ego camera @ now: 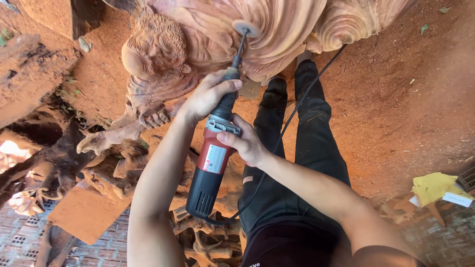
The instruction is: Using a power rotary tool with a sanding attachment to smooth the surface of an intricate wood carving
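Your left hand (210, 96) wraps the neck and your right hand (247, 146) closes on the red body of the grinder (215, 158), centre frame, its disc (246, 28) touching the wood carving (208, 34) at upper centre — face and folds already shaped, surface still rough, red dust (396, 99) all around.

The person wears black trousers (302, 148), a black top, and nothing on the forearms.

Your left hand (208, 96) clenched, forearm extended forward; right hand (246, 144) curled just behind, elbow bent, wrists near.
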